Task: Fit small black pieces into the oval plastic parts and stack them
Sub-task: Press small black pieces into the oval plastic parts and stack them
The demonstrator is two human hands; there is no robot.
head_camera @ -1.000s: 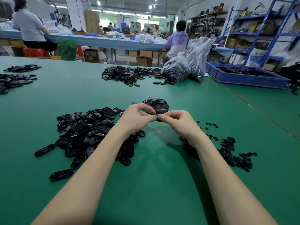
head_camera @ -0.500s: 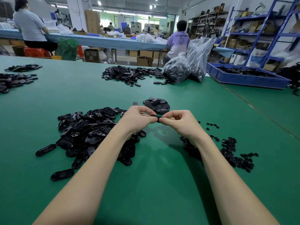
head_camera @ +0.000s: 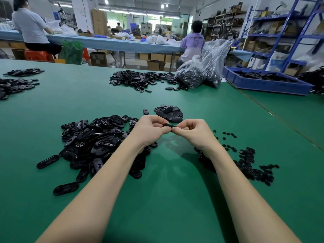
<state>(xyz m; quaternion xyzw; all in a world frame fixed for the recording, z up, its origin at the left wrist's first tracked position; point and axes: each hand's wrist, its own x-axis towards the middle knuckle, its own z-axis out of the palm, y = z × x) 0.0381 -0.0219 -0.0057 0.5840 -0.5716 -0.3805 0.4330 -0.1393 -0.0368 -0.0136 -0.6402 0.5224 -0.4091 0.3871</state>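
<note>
Compared with half a second ago little has changed: the left hand (head_camera: 149, 131) and right hand (head_camera: 194, 133) remain together at the centre of the frame above the green table (head_camera: 166, 199), with only a slight shift of the fingers. Both hands have curled fingers pinching one black oval part (head_camera: 169, 127) that bridges the gap between their fingertips, one end in each. The pile of oval parts (head_camera: 91, 142) lies left of centre under the left wrist, the small black pieces (head_camera: 252, 165) are scattered lower right beyond the right wrist, and the stacked parts (head_camera: 169, 112) sit just above the hands.
</note>
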